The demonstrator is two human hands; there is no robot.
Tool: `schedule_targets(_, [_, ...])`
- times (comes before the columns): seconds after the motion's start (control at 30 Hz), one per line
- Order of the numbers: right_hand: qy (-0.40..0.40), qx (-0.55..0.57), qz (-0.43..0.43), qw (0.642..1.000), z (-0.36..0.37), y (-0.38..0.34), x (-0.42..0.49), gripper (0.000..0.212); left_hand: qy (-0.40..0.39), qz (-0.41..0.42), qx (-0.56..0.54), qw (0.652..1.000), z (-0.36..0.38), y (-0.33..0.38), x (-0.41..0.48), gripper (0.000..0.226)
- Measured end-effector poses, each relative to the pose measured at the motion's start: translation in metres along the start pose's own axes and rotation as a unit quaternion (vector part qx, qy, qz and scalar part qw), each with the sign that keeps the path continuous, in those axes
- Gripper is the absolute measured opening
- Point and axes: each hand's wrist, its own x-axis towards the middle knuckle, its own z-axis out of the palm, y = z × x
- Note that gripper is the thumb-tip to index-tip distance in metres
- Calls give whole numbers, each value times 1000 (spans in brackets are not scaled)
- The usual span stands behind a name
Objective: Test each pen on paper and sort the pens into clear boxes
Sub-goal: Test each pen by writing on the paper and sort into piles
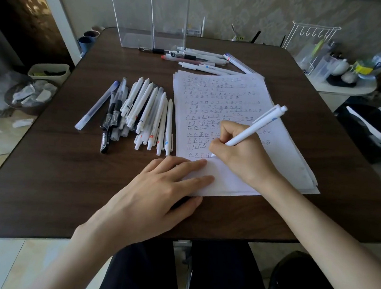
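Observation:
My right hand (pixel 241 153) grips a white click pen (pixel 259 125), its tip touching the paper (pixel 283 152) near the lower rows of written marks. My left hand (pixel 157 192) lies flat, fingers spread, pressing the paper's near left corner. A pile of several pens (pixel 139 114), mostly white with some black and blue, lies left of the paper. A second group of pens (pixel 206 60) lies beyond the paper. Two tall clear boxes (pixel 148 14) stand at the table's far edge.
The dark wooden table (pixel 66 179) has rounded corners. Left of it on the floor are a white bin (pixel 49 72) and a basket of scraps (pixel 30 95). A side table with a wire rack (pixel 309 37) and cups stands at right.

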Motion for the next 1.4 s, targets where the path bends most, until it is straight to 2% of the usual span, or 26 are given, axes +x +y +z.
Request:
schedule_targets(0.07, [4, 4, 0, 1000, -1, -1, 0, 39, 9, 0, -6, 1000, 1, 0, 0, 42])
schedule_targets(0.2, [-6, 80, -10, 997, -5, -5, -2, 31, 49, 1, -30, 998, -2, 0, 0, 40])
schedule_targets(0.33, [-13, 30, -41, 999, -4, -4, -2, 15, 92, -37, -106, 989, -8, 1, -1, 47])
schedule_targets(0.43, [-51, 14, -55, 997, -5, -3, -3, 39, 74, -37, -153, 985, -10, 1, 0, 62])
schedule_targets(0.47, [-66, 31, -52, 996, -6, -3, -3, 42, 69, -23, -146, 987, -10, 1, 1, 63])
schedule_targets(0.57, [-99, 61, -52, 992, -6, -4, -3, 32, 76, 5, -131, 988, -7, -3, 3, 55])
schedule_targets(0.67, [-109, 4, -73, 991, -4, -5, -4, 40, 63, 8, -160, 985, -8, -6, 4, 51])
schedule_targets(0.73, [-105, 1, -82, 991, -3, -5, -4, 44, 40, 5, -182, 982, -8, -5, 3, 54])
schedule_targets(0.93, [-112, -1, -100, 989, -3, -5, -5, 42, 52, -14, -197, 979, -7, -5, 4, 41])
schedule_targets(1.03, [-117, -24, -112, 987, -4, -10, 1, 49, 52, -34, -162, 985, -11, -8, 4, 46])
schedule_targets(1.1, [-117, -30, -110, 987, -5, -15, 11, 52, 98, -67, -98, 988, -17, -17, 7, 52])
schedule_targets(1.2, [-111, -46, -105, 987, -3, -20, 30, 50, 171, -143, -8, 975, -35, -40, 18, 54])
schedule_targets(1.3, [-110, -75, -97, 986, 4, -24, 57, 45, 168, -210, 27, 963, -49, -61, 32, 45])
schedule_targets(1.4, [-107, -114, -82, 984, 11, -23, 94, 42, 163, -242, 49, 955, -44, -76, 39, 40])
